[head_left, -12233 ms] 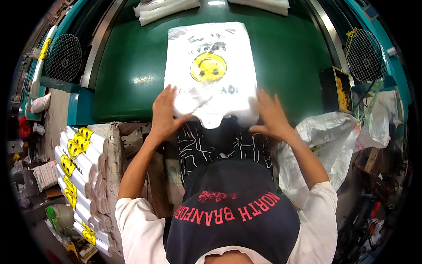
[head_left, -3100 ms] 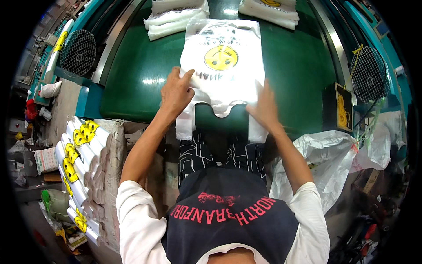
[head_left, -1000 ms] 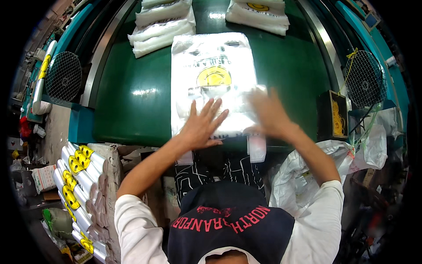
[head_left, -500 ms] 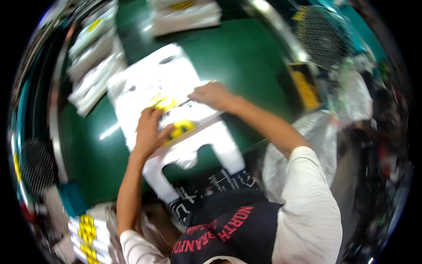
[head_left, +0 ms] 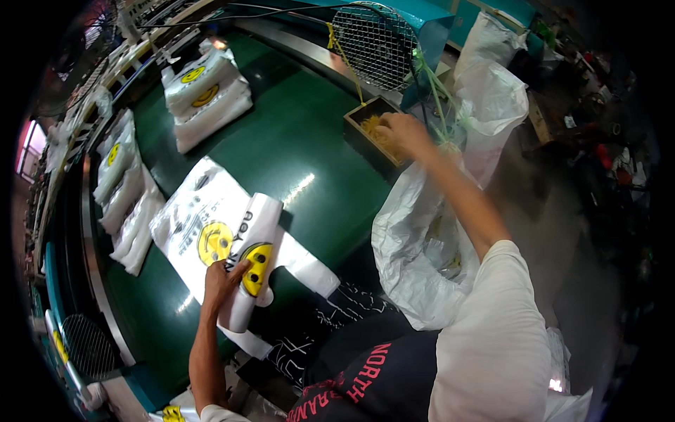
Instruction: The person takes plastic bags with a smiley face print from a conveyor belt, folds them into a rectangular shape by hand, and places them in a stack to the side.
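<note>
A stack of white plastic carrier bags (head_left: 190, 232) with yellow smiley faces and dark print lies on the green table, its near part folded over into a thick roll (head_left: 261, 219). Bag handles stick out from under the roll toward me. My left hand (head_left: 223, 278) grips the roll at its left side, thumb over the fold. Out to the right, my right hand (head_left: 406, 135) dips bent fingers into a small open box (head_left: 357, 132) of yellow rubber bands (head_left: 373, 126). Its fingertips close among the bands; how many they hold is hidden.
More bag bundles lie at the far left (head_left: 126, 190) and at the back (head_left: 211, 98) of the green table (head_left: 309, 133). A wire-grilled fan (head_left: 374, 46) stands behind the box. A large white sack (head_left: 415, 246) hangs at the table's right edge. Another grille (head_left: 88, 344) is at lower left.
The bag stack's near part is now folded into a roll under my left hand. My right hand has left the bags and moved right to the rubber-band box. The view has turned rightward.
</note>
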The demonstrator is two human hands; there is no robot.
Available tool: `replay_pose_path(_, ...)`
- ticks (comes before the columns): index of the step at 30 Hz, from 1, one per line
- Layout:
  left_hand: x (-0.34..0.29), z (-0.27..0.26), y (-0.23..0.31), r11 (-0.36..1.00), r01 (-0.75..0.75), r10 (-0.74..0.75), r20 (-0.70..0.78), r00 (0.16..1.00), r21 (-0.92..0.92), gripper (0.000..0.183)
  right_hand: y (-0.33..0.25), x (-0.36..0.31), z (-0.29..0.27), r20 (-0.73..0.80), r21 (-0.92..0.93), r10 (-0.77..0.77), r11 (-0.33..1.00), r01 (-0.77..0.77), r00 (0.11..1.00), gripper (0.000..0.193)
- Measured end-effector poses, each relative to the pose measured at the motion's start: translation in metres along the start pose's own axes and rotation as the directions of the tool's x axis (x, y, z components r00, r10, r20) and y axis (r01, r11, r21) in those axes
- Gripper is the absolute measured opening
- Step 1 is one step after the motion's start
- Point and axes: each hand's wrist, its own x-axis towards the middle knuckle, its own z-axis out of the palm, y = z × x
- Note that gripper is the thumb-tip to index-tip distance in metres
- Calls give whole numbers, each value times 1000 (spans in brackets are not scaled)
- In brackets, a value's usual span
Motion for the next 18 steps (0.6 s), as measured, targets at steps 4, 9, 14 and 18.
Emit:
replay_pose_path(4,-30,17,15,828,17,5,37,999,-560,54,21,-5,-7,246,-199,28,980,22,969,21)
replay_pose_path(9,-71,12,25,532,118,13,147,989,-839,63,19,7,-17,112,-144,-40,988,56,993,19)
replay_pose_path(14,-100,11,56,428,-108,220,-12,975,-897,84,20,4,-26,-4,-152,-15,988,15,1000,20)
replay_pose_path(18,-104,20,70,277,-205,308,-116,944,-939,76,16,5,-35,67,-177,73,982,-60,995,20)
